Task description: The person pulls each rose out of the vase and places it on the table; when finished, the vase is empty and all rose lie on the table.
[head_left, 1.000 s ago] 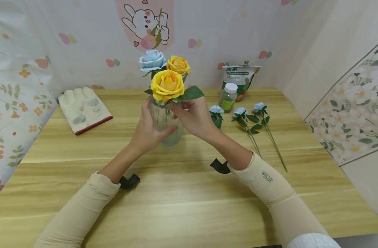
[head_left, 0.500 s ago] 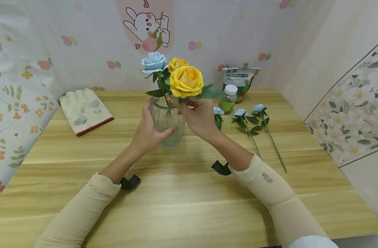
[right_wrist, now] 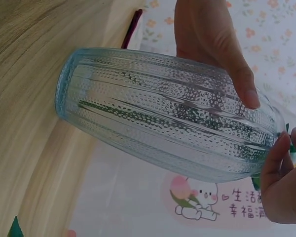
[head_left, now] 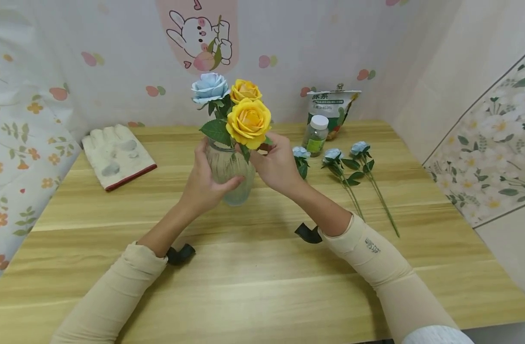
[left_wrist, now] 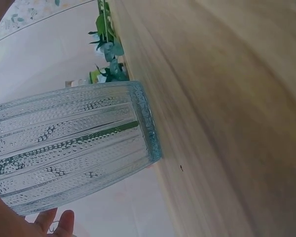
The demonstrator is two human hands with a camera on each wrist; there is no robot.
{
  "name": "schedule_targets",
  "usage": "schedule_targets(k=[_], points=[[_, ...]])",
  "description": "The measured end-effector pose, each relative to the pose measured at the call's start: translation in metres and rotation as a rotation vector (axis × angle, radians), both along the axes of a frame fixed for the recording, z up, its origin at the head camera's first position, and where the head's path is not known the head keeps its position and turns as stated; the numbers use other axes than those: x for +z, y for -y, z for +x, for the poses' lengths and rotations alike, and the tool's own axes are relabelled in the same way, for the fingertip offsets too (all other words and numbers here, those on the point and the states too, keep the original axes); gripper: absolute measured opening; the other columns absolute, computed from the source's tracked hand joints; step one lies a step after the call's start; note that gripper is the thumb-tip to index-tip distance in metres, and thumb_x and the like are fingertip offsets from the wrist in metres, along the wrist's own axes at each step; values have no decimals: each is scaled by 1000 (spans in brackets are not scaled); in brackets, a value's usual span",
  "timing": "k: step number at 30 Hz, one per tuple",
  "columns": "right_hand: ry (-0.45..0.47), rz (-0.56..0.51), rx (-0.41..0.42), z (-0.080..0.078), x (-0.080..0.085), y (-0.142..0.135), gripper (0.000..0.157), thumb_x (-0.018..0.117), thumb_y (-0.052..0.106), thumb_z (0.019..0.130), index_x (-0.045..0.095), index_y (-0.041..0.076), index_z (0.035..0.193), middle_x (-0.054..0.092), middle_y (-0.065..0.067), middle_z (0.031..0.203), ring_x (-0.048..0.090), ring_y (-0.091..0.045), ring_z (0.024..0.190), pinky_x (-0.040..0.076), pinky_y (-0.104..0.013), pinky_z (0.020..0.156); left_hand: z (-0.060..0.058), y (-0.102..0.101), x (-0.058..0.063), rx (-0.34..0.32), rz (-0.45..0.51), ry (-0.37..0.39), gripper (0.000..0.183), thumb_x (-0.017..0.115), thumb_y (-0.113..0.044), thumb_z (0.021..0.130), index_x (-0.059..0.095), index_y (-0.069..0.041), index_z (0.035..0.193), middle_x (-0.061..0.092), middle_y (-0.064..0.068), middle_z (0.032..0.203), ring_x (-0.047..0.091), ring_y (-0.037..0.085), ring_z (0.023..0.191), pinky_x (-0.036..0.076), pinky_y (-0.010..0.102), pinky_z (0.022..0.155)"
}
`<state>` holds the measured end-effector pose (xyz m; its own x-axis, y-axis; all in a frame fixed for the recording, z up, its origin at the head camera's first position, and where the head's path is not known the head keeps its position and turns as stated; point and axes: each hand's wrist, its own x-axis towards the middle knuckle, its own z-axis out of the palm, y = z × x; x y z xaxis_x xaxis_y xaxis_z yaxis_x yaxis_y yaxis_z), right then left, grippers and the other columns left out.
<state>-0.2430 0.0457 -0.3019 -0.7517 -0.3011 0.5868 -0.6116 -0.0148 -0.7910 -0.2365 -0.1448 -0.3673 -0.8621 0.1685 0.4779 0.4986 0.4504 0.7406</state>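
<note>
A ribbed clear glass vase (head_left: 235, 193) stands upright on the table, and my left hand (head_left: 200, 184) grips its side with the thumb across the front. At the vase mouth, the fingers of my right hand (head_left: 281, 165) pinch a yellow rose (head_left: 248, 123) just under its bloom. Behind it, a second yellow rose (head_left: 246, 90) and a light blue rose (head_left: 211, 88) rise from the vase. In the right wrist view, green stems show blurred through the textured vase (right_wrist: 163, 113), and my right hand (right_wrist: 286, 182) touches the rim. The pinched stem is mostly hidden.
Several blue roses lie right of the vase, among them one (head_left: 333, 155) and another (head_left: 360, 149). Behind them stand a white-capped bottle (head_left: 316, 136) and a clipped pouch (head_left: 333, 105). A white work glove (head_left: 116, 155) lies at left. Black straps (head_left: 180, 254) hang at both wrists.
The front yellow rose moved right, baring the vase rim, then came back left and slightly down with my right hand. My left hand kept its grip on the vase.
</note>
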Motion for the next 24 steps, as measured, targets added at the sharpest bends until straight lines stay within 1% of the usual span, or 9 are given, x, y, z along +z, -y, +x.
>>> schedule_targets(k=[3,6,8,10,12,14,19,21,24], points=[[-3,-20,23,-1,1,0,32,57,-5,96,58,-9,128,66,-25,113,68,-27,81,54,-27,61,1,0,0,9,-3,-6,111,82,-32,81,3,-13,156,16,12,162,20,25,148,20,51,118],[-57,-55,8,-2,3,-2,28,58,-6,95,58,-11,122,65,-26,104,68,-23,82,56,-30,64,1,0,0,23,-9,1,111,82,-34,82,3,-13,156,14,12,162,18,26,148,19,53,118],[-106,-87,-2,-2,4,-5,24,56,-9,95,57,-13,119,64,-29,99,65,-28,78,55,-30,61,1,-1,0,35,-18,7,111,82,-35,82,3,-12,157,13,12,163,18,27,148,19,53,118],[-134,-95,-40,-2,5,-7,19,58,-8,94,59,-11,113,68,-25,95,60,-22,68,49,-28,51,1,-1,1,36,-21,13,111,82,-35,82,3,-11,156,14,13,162,19,28,148,20,53,117],[-113,-120,-52,-2,5,-8,15,58,-9,94,60,-8,109,71,-20,94,64,-19,70,46,-25,50,1,-2,1,33,-21,12,112,82,-33,81,3,-11,156,17,13,162,22,28,147,21,53,117],[-66,-179,-28,0,7,-10,6,54,-8,95,60,-6,97,71,-14,84,65,-18,69,49,-26,56,0,-2,0,24,-17,9,111,83,-32,81,3,-11,156,20,13,160,25,29,146,23,53,116],[37,-279,59,10,12,-19,14,49,-9,93,57,2,89,70,2,88,59,-17,65,48,-25,56,0,-2,0,15,-7,2,111,83,-32,81,3,-13,156,21,12,160,26,28,145,23,52,116],[58,-214,42,15,15,-23,13,50,-7,93,59,1,97,70,7,98,56,-15,66,45,-23,51,0,-2,0,24,-12,3,112,83,-33,81,3,-13,157,19,12,160,24,27,146,22,52,117],[79,-174,44,21,18,-27,13,48,-5,96,60,-7,100,68,7,99,54,-13,66,44,-22,52,0,-1,-1,34,-14,10,112,83,-33,81,4,-13,156,19,12,161,22,27,147,21,51,117]])
